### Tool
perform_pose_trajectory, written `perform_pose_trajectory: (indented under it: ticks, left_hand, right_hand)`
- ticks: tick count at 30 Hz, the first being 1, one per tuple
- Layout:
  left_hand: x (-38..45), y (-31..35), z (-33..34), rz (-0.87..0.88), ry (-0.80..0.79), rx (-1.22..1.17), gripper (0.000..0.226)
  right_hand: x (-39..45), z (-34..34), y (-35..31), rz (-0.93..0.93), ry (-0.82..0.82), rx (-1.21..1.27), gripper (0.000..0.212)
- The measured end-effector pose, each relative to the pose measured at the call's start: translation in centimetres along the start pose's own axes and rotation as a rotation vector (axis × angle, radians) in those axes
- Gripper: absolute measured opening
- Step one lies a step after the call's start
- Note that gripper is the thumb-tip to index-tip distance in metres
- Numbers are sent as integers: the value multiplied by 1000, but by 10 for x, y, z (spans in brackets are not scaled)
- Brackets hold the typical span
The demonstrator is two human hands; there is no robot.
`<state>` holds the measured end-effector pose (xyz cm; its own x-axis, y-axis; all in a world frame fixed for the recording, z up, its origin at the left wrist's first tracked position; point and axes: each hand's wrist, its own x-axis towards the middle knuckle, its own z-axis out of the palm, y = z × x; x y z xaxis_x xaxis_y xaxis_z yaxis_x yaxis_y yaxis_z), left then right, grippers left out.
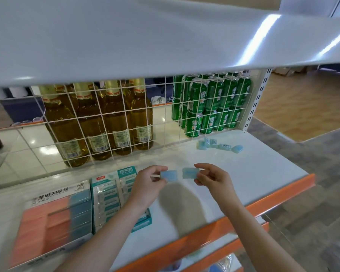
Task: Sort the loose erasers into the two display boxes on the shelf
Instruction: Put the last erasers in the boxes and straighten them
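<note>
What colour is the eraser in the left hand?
Pale blue eraser, pinched by the left hand; head view.

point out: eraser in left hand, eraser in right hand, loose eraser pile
left-hand eraser (168,175), head view, front face
right-hand eraser (190,172), head view, front face
loose eraser pile (220,146), head view, middle of cluster

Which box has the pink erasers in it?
The left display box, the one with black Korean writing on its white top. It holds pink erasers beside a blue row. The teal box next to it holds only wrapped white-and-teal ones.
</note>
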<state>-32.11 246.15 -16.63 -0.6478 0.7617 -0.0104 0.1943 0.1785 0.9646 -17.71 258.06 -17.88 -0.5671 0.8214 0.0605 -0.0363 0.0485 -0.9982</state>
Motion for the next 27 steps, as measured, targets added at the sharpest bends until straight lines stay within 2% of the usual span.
perform_pose_trajectory:
  ticks: [10,17,27]
  left_hand:
    - [-9,-3,-12,12,-18,-23,33]
    - [-10,-8,-23,57,25,104,30]
    - [-27,-12,-79,58,154,205,26]
  right_hand:
    - [-6,9,-2,34,-5,39,32]
    - [-9,18,-9,30,-28,2,32]
    - [-9,71,-17,-102,-131,-351,39]
